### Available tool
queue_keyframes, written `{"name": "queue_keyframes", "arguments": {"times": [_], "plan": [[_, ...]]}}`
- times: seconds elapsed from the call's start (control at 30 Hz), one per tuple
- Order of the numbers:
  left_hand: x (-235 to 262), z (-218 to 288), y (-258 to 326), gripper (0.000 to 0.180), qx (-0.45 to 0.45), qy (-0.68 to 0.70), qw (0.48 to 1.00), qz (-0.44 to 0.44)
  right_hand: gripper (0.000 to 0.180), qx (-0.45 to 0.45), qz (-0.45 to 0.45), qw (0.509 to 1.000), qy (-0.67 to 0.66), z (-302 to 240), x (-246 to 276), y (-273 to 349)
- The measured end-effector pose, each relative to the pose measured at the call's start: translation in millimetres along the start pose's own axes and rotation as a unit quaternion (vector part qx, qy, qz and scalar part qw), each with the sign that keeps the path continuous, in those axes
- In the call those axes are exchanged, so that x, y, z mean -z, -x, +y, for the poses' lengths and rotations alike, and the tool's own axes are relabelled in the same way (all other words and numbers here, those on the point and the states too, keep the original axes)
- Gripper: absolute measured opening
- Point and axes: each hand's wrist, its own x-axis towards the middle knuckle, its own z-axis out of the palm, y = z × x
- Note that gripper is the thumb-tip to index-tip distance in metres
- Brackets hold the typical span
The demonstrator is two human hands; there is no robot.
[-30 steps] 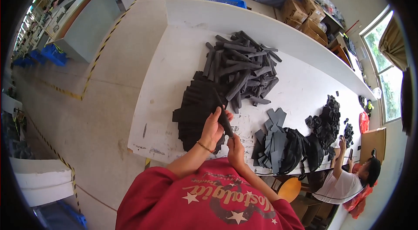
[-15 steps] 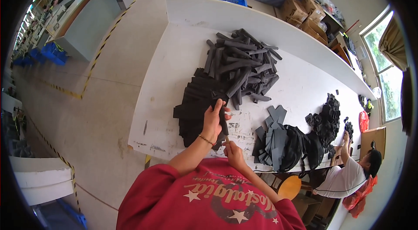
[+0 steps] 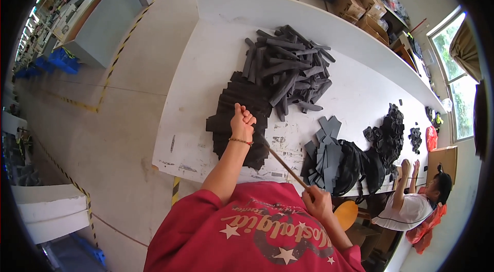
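My left hand is closed above a fanned stack of flat black fabric strips. Its fingers are curled in, and whatever they may hold is lost against the dark stack. In my right hand, low by my red shirt, is a thin wooden stick. The stick slants up and left, its far end by my left wrist over the stack's right edge; its tip is hard to make out. Just beyond the stack lies a heap of black fabric tubes, piled at all angles.
Dark grey flat pieces and a bundle of black fabric lie to the right on the white table. Farther right sits a co-worker with hands raised beside a black pile. A raised board borders the table's far side.
My right hand has drawn the stick down and right, away from my left hand. The black tube seen in my left hand no longer shows there. My left hand has moved slightly left.
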Motion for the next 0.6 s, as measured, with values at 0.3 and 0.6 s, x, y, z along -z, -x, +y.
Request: {"name": "queue_keyframes", "arguments": {"times": [0.3,0.6], "plan": [[-18.0,-41.8,9.8,0.035,0.100,0.065,0.993,0.011,0.011,0.055,0.222,0.951,-0.208,-50.3,-57.3,-158.3],[-44.2,-40.9,69.7,0.039,0.080,-0.507,0.770,-0.379,0.022,0.103,0.142,0.967,-0.187,-0.1,-30.9,-191.8]]}}
